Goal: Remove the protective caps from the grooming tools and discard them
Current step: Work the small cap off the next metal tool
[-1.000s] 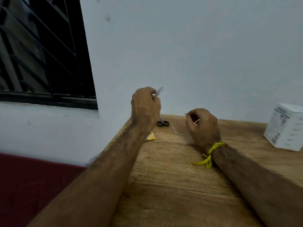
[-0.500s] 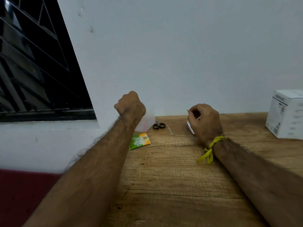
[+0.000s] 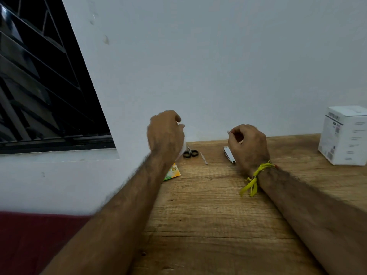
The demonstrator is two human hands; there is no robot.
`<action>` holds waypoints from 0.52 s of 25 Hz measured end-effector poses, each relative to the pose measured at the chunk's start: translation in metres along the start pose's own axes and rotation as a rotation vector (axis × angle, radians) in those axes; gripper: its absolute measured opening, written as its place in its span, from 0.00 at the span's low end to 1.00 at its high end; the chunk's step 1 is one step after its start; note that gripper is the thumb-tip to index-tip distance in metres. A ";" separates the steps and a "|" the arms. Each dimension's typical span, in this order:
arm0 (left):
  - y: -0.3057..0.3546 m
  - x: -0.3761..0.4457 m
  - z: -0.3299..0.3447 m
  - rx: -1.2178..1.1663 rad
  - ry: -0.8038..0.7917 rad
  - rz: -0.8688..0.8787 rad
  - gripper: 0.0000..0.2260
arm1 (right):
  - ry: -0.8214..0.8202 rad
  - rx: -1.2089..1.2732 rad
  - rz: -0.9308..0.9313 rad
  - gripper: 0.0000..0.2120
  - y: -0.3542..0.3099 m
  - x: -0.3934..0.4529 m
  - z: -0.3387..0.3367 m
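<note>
Landmark for all entries: the nail clipper (image 3: pixel 229 154), lying flat on the wooden table (image 3: pixel 208 205).

1. Window (image 3: pixel 39 86), dark and barred, far left of the clipper, beyond the table edge.

2. Left hand (image 3: pixel 165 133): I am holding it raised, well left of the clipper and above the table's back-left corner, fingers curled. Something pale is showing at the fingertips; it is blurred, so whether it is a removed cap I cannot tell. My guess is that I am carrying it aside to discard.

3. Green-and-orange sachet (image 3: pixel 172 172), left of the clipper, partly hidden under my left forearm.

4. Small scissors (image 3: pixel 190 153), black loops toward me, left of the clipper, near the wall.

5. Thin pale tool (image 3: pixel 204 158), between scissors and clipper, touching neither.

6. Right hand (image 3: pixel 248 144): just right of the clipper, wrist resting on the table. I am pinching a thin pale sliver (image 3: pixel 228 132), likely steadying it for work; too small to name. The two hands are well apart.

7. Yellow thread (image 3: pixel 256 176), tied round my right wrist.

8. White box (image 3: pixel 345 135), far right of the clipper, upright.
</note>
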State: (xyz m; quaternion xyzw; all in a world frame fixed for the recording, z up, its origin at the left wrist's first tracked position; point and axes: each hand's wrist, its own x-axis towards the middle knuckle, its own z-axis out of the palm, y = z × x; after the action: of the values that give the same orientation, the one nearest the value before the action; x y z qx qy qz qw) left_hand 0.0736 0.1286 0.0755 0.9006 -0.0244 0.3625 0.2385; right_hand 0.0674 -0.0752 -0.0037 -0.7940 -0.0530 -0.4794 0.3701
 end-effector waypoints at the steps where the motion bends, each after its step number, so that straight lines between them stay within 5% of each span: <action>1: 0.006 -0.013 0.006 -0.049 -0.053 0.015 0.06 | 0.003 0.001 0.005 0.05 0.000 0.000 0.000; 5: 0.022 -0.042 0.053 -0.052 -0.424 -0.108 0.11 | -0.003 0.001 -0.005 0.03 0.001 0.001 -0.001; 13: 0.046 -0.027 0.071 0.124 -0.490 -0.245 0.12 | -0.005 0.008 0.029 0.04 0.004 0.003 0.001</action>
State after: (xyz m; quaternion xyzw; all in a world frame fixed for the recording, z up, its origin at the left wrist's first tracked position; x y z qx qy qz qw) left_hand 0.0887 0.0527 0.0321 0.9705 0.0500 0.1030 0.2120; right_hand 0.0714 -0.0789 -0.0037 -0.7943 -0.0443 -0.4718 0.3801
